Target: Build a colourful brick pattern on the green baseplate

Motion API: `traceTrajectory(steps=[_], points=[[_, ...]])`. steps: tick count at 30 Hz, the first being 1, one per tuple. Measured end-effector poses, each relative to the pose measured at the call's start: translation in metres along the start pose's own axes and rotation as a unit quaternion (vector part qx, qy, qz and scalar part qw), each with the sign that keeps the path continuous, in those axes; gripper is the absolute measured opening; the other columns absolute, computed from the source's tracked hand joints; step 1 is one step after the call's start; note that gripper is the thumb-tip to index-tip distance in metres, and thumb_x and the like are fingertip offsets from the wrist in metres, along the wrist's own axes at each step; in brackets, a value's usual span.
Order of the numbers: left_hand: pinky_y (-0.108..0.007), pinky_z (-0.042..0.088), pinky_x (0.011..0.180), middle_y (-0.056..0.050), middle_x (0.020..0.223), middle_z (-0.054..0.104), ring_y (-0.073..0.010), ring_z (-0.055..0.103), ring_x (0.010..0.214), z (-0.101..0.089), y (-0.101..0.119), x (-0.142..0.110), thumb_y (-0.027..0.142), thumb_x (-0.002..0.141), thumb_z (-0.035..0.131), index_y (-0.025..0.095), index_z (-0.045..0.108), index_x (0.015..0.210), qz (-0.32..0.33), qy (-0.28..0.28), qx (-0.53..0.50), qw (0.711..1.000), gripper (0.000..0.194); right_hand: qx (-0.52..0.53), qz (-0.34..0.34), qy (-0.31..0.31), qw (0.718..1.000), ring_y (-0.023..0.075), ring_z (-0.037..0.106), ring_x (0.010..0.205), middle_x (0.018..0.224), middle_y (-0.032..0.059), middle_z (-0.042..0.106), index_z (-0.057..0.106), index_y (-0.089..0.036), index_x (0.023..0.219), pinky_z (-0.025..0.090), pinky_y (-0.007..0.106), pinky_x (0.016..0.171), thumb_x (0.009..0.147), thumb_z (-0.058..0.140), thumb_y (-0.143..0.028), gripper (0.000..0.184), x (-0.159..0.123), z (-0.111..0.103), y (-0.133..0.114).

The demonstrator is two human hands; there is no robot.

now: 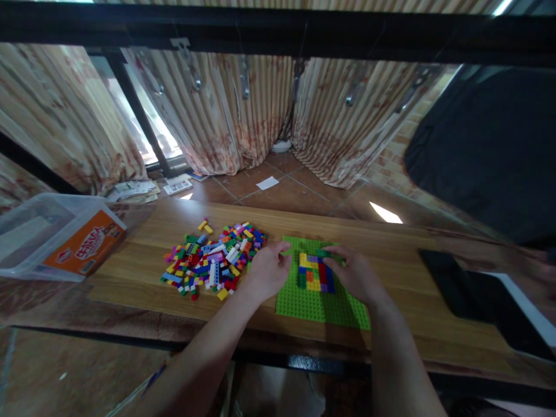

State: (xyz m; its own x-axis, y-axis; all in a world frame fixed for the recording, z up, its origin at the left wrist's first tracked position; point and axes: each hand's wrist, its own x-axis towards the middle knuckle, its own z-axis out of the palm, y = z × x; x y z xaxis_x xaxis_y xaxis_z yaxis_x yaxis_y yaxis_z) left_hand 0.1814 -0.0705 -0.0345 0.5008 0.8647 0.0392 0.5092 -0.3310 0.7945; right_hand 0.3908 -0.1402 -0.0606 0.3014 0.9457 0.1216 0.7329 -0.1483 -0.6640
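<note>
A green studded baseplate [291, 307] lies on the wooden table. On it stands a low block of bricks [313, 277] in yellow, red, blue, green, orange and purple. My right hand [358, 272] reaches over the plate's right side, thumb and index finger on a dark green brick [322, 253] at the block's far edge. Whether that brick is pressed down fully I cannot tell. My left hand [267, 269] hovers by the plate's left edge, fingers curved with a gap between thumb and index, nothing visible in it. Just left of it spreads a pile of loose bricks [212, 260].
A clear plastic box [26, 255] with an orange label sits at the table's left end. Dark flat objects [456, 284] and a white sheet [521, 301] lie at the right. A dark bar [278, 26] crosses above; curtains [208, 116] hang behind the table [403, 278].
</note>
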Motion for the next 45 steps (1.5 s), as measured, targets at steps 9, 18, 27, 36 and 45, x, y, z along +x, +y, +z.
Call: traceTrajectory(steps=[9, 18, 27, 36, 45], points=[[-0.036, 0.047, 0.099, -0.011, 0.121, 0.063, -0.0221, 0.059, 0.11, 0.018, -0.003, -0.005, 0.01, 0.085, 0.045, 0.016, 0.054, 0.13, 0.069, -0.036, 0.174, 0.982, 0.047, -0.049, -0.048, -0.052, 0.996, 0.0232, 0.059, 0.102, 0.105, 0.0073, 0.068, 0.072, -0.023, 0.101, 0.042, 0.042, 0.096, 0.084, 0.057, -0.026, 0.023, 0.004, 0.012, -0.006], [-0.037, 0.038, 0.108, -0.013, 0.138, 0.048, -0.0238, 0.048, 0.126, 0.022, 0.003, -0.006, 0.004, 0.08, 0.044, 0.019, 0.041, 0.143, 0.102, -0.103, 0.278, 0.95, 0.064, -0.098, -0.046, -0.043, 0.993, 0.0255, 0.054, 0.107, 0.111, 0.0081, 0.065, 0.074, -0.027, 0.103, 0.04, 0.043, 0.096, 0.082, 0.06, -0.026, 0.025, 0.006, 0.02, -0.006], [-0.041, 0.046, 0.096, -0.013, 0.134, 0.05, -0.0273, 0.05, 0.117, 0.035, 0.004, -0.008, 0.009, 0.086, 0.042, 0.025, 0.039, 0.143, 0.114, -0.087, 0.367, 0.919, 0.059, -0.073, -0.051, -0.033, 0.996, 0.0253, 0.055, 0.108, 0.11, 0.0086, 0.066, 0.073, -0.025, 0.104, 0.04, 0.044, 0.097, 0.081, 0.061, -0.029, 0.026, 0.008, 0.021, -0.001], [-0.039, 0.047, 0.093, -0.01, 0.128, 0.055, -0.0255, 0.051, 0.112, 0.035, 0.009, -0.007, 0.007, 0.087, 0.037, 0.025, 0.04, 0.143, 0.094, -0.101, 0.372, 0.918, 0.058, -0.02, 0.004, 0.025, 0.999, 0.0215, 0.064, 0.093, 0.096, 0.0073, 0.072, 0.075, -0.023, 0.091, 0.046, 0.039, 0.09, 0.085, 0.053, -0.029, 0.024, 0.01, 0.015, 0.004], [-0.037, 0.047, 0.093, -0.011, 0.126, 0.057, -0.0249, 0.051, 0.109, 0.033, 0.008, -0.007, 0.006, 0.088, 0.035, 0.022, 0.041, 0.143, 0.1, -0.102, 0.362, 0.921, 0.057, -0.018, 0.011, 0.04, 0.999, 0.0219, 0.063, 0.091, 0.09, 0.0046, 0.073, 0.076, -0.025, 0.078, 0.046, 0.042, 0.09, 0.08, 0.061, -0.033, 0.017, 0.012, 0.023, 0.002]])
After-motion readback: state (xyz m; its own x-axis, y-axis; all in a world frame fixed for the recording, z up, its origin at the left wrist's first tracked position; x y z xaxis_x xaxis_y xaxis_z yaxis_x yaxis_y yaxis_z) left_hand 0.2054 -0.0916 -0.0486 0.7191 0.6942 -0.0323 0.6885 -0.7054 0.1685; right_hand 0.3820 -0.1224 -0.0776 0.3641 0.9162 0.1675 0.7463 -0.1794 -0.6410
